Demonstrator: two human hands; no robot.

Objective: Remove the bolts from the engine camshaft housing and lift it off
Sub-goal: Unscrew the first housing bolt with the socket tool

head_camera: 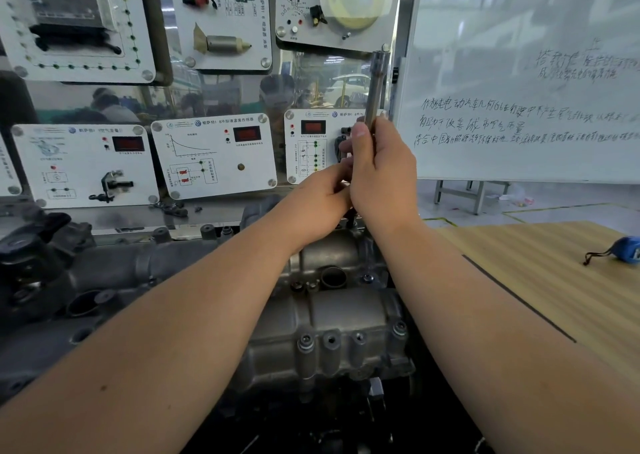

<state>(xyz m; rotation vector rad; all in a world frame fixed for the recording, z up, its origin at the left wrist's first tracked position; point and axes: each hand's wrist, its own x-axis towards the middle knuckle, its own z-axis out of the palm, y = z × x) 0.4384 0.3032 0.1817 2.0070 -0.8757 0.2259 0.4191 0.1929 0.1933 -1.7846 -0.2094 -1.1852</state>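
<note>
The grey cast camshaft housing (346, 318) lies in front of me on the engine, with several bolts (305, 341) standing along its near edge. My right hand (381, 173) grips a long steel wrench handle (375, 89) that stands upright over the housing's far end. My left hand (322, 200) is curled just beside and below it, fingers at the tool's lower part; what it holds is hidden by the right hand. The tool's tip and the bolt under it are hidden.
A wall of white sensor training panels (214, 155) rises right behind the engine. A whiteboard (526, 89) stands at the right. A wooden bench top (540, 273) to the right carries a blue tape measure (627, 251). Dark engine parts (41, 245) crowd the left.
</note>
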